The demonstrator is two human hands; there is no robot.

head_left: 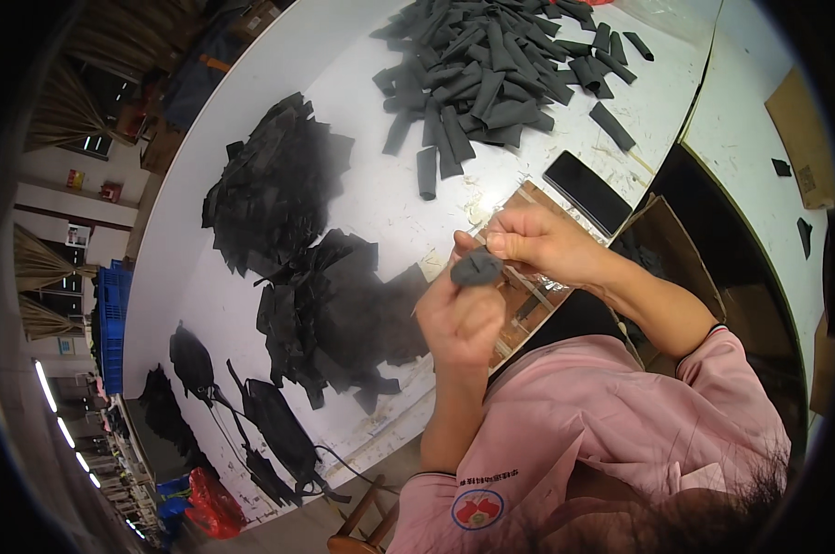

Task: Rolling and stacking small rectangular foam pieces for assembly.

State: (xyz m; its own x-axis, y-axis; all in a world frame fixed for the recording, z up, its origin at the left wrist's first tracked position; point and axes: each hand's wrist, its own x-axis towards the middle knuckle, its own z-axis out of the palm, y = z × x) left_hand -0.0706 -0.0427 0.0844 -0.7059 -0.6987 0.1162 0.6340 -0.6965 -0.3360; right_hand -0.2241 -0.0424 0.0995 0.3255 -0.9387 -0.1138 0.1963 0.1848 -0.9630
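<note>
Both of my hands meet above the near edge of the white table. My left hand is closed around a dark grey piece of soft foam or fabric, whose rounded, creased end shows above the fingers. At its far right side my right hand is closed, thumb pressed to the fingers on the edge of the same piece. What lies inside the fists is hidden. Beneath the hands is a brown wooden board with clear tape on it.
Rolled dark grey tubes are heaped at the far side. Flat black pieces lie in piles to the left, with black corded pouches nearer. A phone rests beside the board. Right of me stands an open cardboard box.
</note>
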